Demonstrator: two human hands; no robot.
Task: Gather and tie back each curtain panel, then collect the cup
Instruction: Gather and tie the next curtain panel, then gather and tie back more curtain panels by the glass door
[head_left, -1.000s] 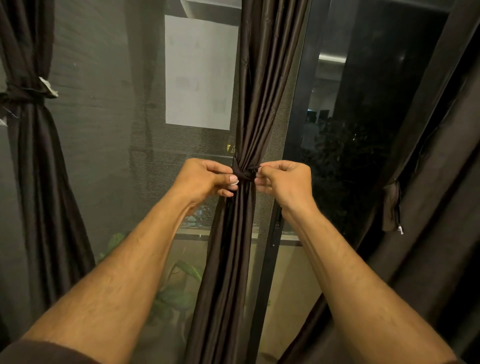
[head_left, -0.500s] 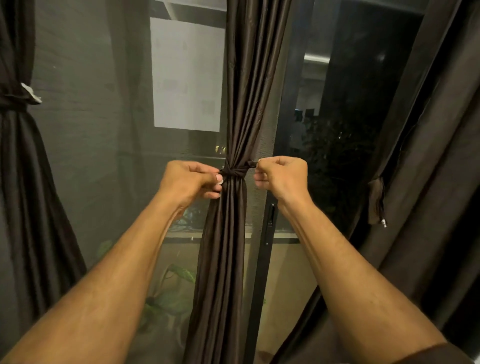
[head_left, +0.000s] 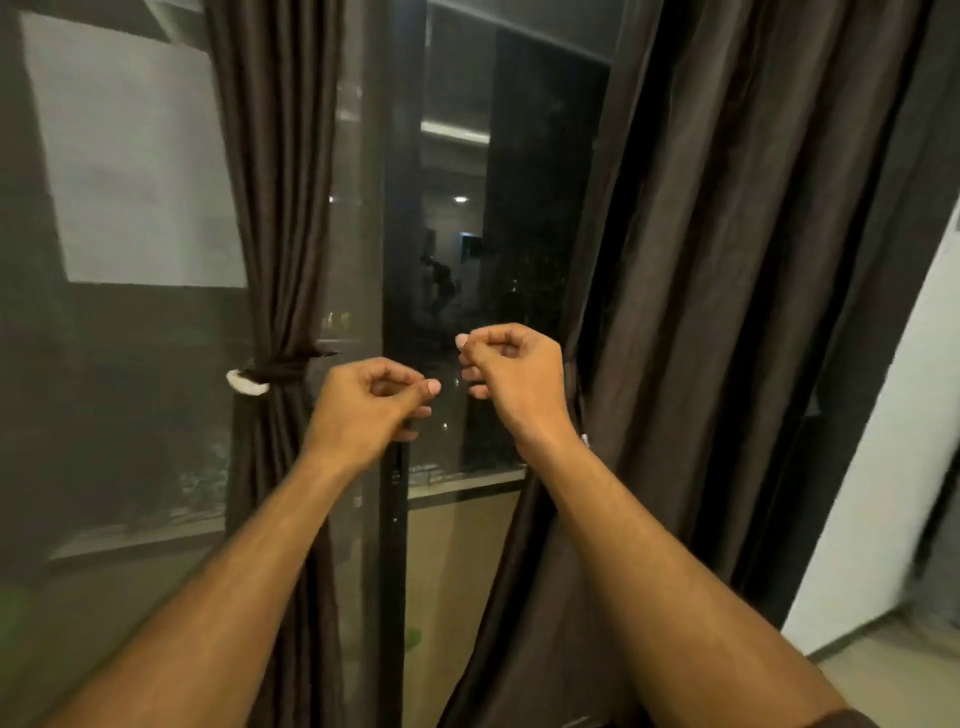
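Note:
A dark brown curtain panel (head_left: 275, 218) hangs left of centre, gathered and cinched by a tie-back band (head_left: 283, 370) with a white tag at its left end. My left hand (head_left: 363, 410) floats just right of that band with fingers curled and nothing in them. My right hand (head_left: 511, 376) is also curled and holds nothing, in front of the dark glass. A second, wider brown curtain panel (head_left: 727, 291) hangs loose on the right, just behind my right wrist. No cup is in view.
A glass sliding door with a dark vertical frame (head_left: 397, 519) stands between the two panels. A pale rectangle (head_left: 135, 171) shows through the left pane. A white wall (head_left: 883, 467) and a strip of floor lie at the far right.
Both hands have let go of the tie-back on the middle panel and moved right. The view has swung right, so the tied panel now sits left of my hands.

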